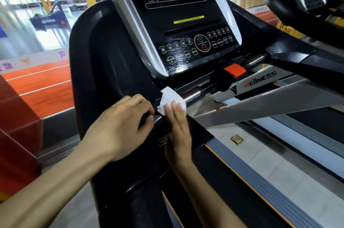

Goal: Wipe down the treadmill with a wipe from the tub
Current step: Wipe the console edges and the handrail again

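Treadmill [104, 64], long axis running from console [178, 23] at upper left down toward lower right, wiped at the handlebar [191, 95] below the console. White wipe [172, 100] pressed flat under straight fingers of right hand [177, 131]; left hand [121, 127] just beside, fingers curled over the black frame. Grey floor beneath; glass wall and orange track beyond.
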Tool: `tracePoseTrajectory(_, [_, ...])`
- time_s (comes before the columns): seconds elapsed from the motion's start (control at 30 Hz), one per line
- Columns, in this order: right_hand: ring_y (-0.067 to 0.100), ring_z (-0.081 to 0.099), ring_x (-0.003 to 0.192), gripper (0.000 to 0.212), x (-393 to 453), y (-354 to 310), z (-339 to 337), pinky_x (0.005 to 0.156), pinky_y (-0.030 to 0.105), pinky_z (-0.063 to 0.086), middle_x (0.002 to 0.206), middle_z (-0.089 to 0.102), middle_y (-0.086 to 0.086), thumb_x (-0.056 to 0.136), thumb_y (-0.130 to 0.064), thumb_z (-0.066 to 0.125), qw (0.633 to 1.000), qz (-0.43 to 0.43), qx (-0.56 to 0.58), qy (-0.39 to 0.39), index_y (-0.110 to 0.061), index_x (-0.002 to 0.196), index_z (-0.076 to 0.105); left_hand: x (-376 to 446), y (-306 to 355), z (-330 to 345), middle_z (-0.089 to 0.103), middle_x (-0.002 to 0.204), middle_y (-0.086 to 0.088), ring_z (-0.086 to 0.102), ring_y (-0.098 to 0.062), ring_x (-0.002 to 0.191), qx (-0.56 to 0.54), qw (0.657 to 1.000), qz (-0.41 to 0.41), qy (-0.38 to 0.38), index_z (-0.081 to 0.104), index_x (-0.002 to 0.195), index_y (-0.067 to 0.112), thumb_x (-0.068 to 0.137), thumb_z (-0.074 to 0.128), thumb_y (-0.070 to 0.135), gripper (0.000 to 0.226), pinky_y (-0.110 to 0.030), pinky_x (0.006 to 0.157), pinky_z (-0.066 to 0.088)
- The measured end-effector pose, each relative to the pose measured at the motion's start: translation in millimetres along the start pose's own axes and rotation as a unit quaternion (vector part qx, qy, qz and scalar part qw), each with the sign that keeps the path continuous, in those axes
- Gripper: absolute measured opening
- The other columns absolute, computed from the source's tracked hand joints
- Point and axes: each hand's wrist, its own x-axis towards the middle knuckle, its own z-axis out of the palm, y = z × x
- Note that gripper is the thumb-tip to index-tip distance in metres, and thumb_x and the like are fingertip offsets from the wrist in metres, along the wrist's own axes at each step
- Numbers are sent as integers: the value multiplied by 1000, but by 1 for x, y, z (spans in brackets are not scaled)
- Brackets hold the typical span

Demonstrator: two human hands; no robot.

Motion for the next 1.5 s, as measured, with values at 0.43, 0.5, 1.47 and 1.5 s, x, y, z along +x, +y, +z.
tracePoseTrajectory(0.43, [6, 61, 103, 38, 63, -39, -30, 91, 30, 48, 106, 65, -18, 93, -3, 44, 998, 44, 41, -16, -28, 105, 71, 1, -21, -19, 66, 102, 2, 56, -26, 93, -24, 979, -85, 183, 67, 103, 20, 95, 37, 24, 31, -44, 87, 45])
tracePoseTrajectory(0.5, [7, 61, 106, 44, 75, -44, -37, 94, 25, 47, 110, 65, -15, 92, -3, 39, 995, 95, 42, -2, -28, 110, 71, 2, -48, -30, 68, 109, -4, 59, -34, 105, 31, 981, -82, 174, 69, 105, 20, 94, 37, 28, 35, -45, 96, 42])
tracePoseTrajectory(1.47, [9, 58, 129, 47, 9, -127, -82, 108, 27, 45, 126, 69, -14, 82, 10, 57, 926, 51, 158, -339, -26, 102, 79, -20, -107, -9, 31, 163, 11, -5, -4, 156, -197, 970, -64, 131, 53, 141, 24, 105, 32, 35, 43, -42, 128, 5])
tracePoseTrajectory(1.5, [8, 59, 127, 45, 15, -121, -80, 105, 23, 46, 125, 69, -17, 83, 7, 58, 934, 90, 138, -316, -30, 102, 77, -21, -106, -9, 30, 164, 11, -6, -4, 155, -201, 969, -60, 129, 52, 142, 24, 106, 32, 34, 43, -44, 128, 4])
